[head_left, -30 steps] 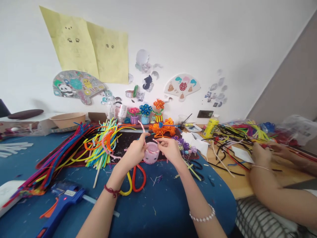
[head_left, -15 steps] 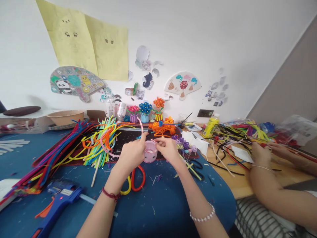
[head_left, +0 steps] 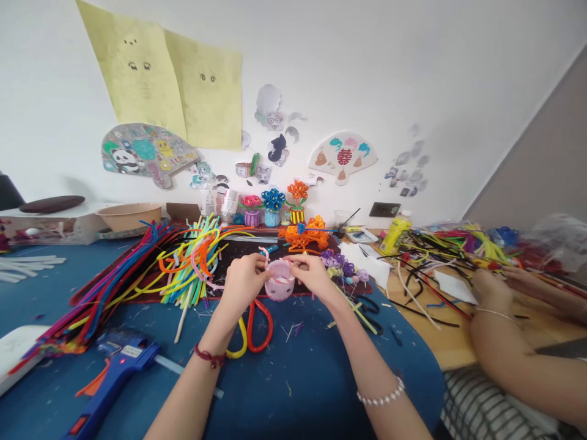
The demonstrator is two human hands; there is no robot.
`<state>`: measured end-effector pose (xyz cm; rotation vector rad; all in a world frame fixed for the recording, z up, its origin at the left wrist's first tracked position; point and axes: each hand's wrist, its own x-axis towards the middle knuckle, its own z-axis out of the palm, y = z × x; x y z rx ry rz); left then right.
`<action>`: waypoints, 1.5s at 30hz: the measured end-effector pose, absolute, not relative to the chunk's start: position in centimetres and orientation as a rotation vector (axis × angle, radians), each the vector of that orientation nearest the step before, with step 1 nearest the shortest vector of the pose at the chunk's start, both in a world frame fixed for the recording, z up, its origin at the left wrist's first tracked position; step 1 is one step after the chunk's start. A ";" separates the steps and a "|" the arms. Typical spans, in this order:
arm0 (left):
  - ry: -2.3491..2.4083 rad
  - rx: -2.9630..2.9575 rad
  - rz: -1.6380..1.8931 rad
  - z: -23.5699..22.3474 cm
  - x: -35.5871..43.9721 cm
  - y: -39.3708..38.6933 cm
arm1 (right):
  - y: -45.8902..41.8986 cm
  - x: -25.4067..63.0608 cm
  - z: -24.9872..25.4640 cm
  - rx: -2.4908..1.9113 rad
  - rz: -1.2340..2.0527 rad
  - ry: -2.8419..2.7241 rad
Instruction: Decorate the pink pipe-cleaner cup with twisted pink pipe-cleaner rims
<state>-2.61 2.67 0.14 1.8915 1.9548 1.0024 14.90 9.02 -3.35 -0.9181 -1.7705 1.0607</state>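
Observation:
A small pink pot with dark spots on its front is held up between my two hands, its opening facing up towards me. My left hand is closed at the left side of the rim, thumb against the pot. By that thumb, the short end of a pink-and-white twisted pipe cleaner pokes up. My right hand pinches the right side of the rim. Below the pot, the red and yellow scissor-like loops lie on the blue tabletop.
A blue glue gun lies at the front left. Pipe cleaners are heaped behind my left hand. Small flower pots stand by the wall. Purple flowers lie to the right. Another person's hands work at the far right.
The pink-and-white pipe cleaner, which stood up tall from my left hand, has come down towards the rim. My left hand has turned lower against the pot. The view has shifted slightly left.

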 end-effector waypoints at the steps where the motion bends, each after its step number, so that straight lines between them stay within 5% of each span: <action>1: 1.923 1.863 1.029 0.0 -2.7 2.7 | 9.1 14.8 -3.4 -0.904 1.086 -1.766; 17: 1.469 1.269 1.316 -0.8 -2.4 3.2 | 10.7 14.3 -2.6 -0.821 1.400 -1.708; 31: 1.445 1.376 1.143 0.9 -3.1 3.0 | 10.2 14.6 -2.8 -0.760 1.475 -1.589; 45: 1.398 1.516 1.077 0.5 -3.0 2.8 | 10.1 14.9 -3.2 -0.745 1.005 -1.795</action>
